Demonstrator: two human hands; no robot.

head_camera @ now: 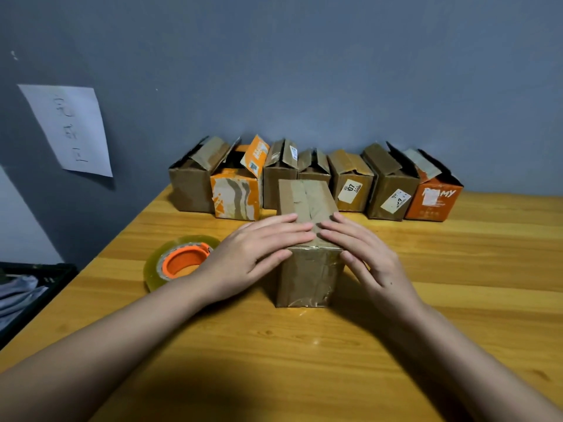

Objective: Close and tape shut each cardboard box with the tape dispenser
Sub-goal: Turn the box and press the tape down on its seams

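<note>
Two flat hands, left hand (256, 248) and right hand (365, 254), press the closed, tape-glossed brown box (307, 269).

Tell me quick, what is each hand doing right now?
Left hand: open, fingers flat on the top flaps of the front box.
Right hand: open, fingers flat on the same box, thumb against its side.

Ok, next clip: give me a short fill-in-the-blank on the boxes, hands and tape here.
1. Both hands, left hand and right hand, press flat on top of the front box, whose flaps are ____.
2. The tape dispenser lies on the table beside the ____ hand.
3. The row of boxes by the wall have flaps that are ____.

Missing words: closed; left; open
</note>
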